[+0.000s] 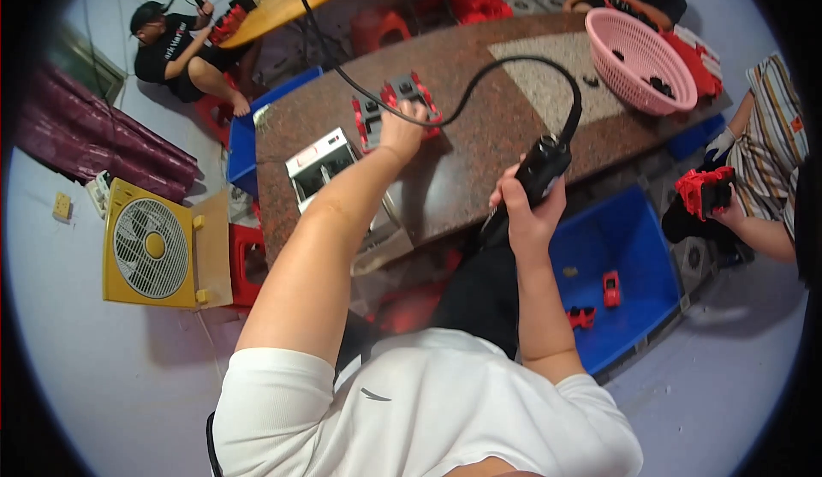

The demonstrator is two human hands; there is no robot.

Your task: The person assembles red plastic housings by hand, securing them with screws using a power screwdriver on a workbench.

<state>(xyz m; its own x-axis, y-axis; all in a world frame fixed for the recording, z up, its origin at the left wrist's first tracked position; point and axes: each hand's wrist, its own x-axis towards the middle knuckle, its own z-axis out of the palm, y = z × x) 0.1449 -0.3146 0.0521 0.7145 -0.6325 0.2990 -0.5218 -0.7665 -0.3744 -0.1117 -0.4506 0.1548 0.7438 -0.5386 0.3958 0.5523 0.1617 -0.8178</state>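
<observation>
The left hand is at the red-and-grey part on the brown table; whether its fingers pinch, one cannot tell. The right hand wraps its fingers around the black tool; better keep its cable aside.

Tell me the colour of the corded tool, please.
The corded tool is mainly black, best seen in the head view.

A black, corded handheld tool tilts in the right hand, its thin metal tip pointing down and leftward. Red-and-grey blocky parts sit together on the brown speckled tabletop, partly covered by the left hand.
</observation>
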